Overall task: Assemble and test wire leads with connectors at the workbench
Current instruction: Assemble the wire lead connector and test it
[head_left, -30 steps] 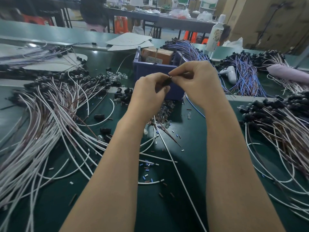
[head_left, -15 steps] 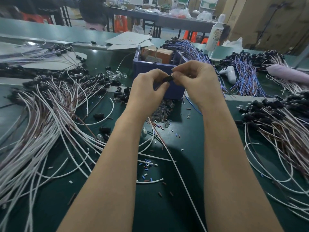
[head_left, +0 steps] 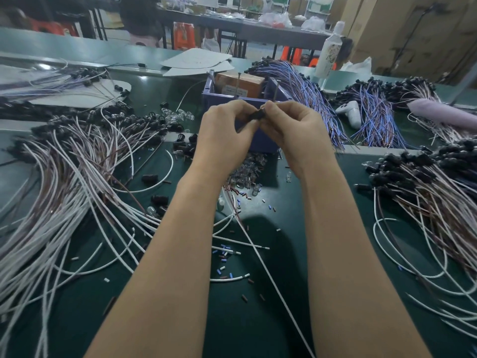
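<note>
My left hand (head_left: 224, 135) and my right hand (head_left: 294, 135) meet above the green bench, in front of a blue bin. Between their fingertips they pinch a small black connector (head_left: 258, 115). A white wire lead (head_left: 271, 280) trails from under my hands down across the mat toward the near edge. A pile of small clear bulbs (head_left: 246, 171) lies on the mat just below my hands. Most of the connector is hidden by my fingers.
White and brown leads with black connectors (head_left: 72, 161) fan over the left; a similar heap (head_left: 426, 182) lies right. The blue bin (head_left: 260, 144) holds a cardboard box (head_left: 238, 83). Blue-violet wire bundles (head_left: 307, 96), a white controller (head_left: 349, 112) and a bottle (head_left: 330, 54) stand behind. Insulation scraps litter the mat.
Both hands stayed together on the connector, sinking slightly in view toward the bin's front. My fingers shifted their pinch a little; the trailing white lead swung only slightly.
</note>
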Action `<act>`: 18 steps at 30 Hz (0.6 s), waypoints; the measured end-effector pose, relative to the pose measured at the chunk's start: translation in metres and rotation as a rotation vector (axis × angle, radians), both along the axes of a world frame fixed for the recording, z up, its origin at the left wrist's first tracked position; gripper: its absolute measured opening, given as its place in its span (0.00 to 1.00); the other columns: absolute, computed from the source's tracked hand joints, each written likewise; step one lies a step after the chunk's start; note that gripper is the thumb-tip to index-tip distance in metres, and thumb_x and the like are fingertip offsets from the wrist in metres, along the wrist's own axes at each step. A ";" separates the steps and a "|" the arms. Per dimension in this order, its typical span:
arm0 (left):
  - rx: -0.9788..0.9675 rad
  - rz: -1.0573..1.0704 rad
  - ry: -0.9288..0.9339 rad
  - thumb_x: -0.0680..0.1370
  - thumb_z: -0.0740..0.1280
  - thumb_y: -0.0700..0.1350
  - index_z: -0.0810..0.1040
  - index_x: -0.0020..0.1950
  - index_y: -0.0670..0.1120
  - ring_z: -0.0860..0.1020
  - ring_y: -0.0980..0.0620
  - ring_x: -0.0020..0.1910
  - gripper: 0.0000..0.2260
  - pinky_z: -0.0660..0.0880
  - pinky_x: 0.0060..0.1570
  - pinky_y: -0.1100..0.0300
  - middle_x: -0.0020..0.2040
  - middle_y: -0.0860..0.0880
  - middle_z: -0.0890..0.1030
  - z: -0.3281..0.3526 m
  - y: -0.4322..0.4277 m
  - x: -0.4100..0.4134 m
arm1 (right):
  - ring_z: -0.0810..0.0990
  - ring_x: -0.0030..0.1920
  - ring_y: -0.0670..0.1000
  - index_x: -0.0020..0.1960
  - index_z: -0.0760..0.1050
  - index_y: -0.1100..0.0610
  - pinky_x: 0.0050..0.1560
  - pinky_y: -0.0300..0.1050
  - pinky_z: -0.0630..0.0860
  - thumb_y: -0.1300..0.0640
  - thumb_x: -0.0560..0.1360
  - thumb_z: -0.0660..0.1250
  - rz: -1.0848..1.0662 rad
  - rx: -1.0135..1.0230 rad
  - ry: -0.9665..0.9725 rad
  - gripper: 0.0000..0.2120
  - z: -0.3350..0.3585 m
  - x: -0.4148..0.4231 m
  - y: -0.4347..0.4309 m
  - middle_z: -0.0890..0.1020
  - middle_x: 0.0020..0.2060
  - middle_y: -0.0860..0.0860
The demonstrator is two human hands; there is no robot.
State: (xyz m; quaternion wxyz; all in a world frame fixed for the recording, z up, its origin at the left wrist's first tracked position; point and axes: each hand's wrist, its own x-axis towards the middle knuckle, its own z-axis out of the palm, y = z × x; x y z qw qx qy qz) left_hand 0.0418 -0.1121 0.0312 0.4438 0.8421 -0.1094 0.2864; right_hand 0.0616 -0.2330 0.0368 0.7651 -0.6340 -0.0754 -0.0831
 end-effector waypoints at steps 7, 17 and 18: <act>-0.022 0.029 0.047 0.76 0.68 0.43 0.81 0.53 0.47 0.79 0.53 0.49 0.07 0.73 0.56 0.58 0.44 0.52 0.82 0.002 -0.001 -0.002 | 0.75 0.32 0.43 0.43 0.78 0.53 0.35 0.37 0.75 0.55 0.77 0.67 -0.086 -0.268 -0.051 0.05 0.003 -0.002 0.000 0.81 0.36 0.49; -0.284 -0.383 0.760 0.81 0.61 0.41 0.76 0.48 0.46 0.77 0.59 0.26 0.05 0.74 0.28 0.66 0.30 0.53 0.78 -0.003 0.015 -0.006 | 0.78 0.40 0.47 0.46 0.74 0.56 0.51 0.52 0.79 0.59 0.80 0.61 -0.640 -0.105 0.007 0.05 -0.001 0.007 -0.030 0.80 0.38 0.50; -0.250 -0.372 0.795 0.81 0.61 0.41 0.77 0.46 0.46 0.74 0.60 0.24 0.07 0.71 0.25 0.68 0.29 0.54 0.76 -0.004 0.018 -0.006 | 0.77 0.40 0.48 0.49 0.74 0.59 0.53 0.53 0.78 0.60 0.81 0.59 -0.712 -0.119 0.044 0.06 -0.004 0.008 -0.034 0.79 0.37 0.49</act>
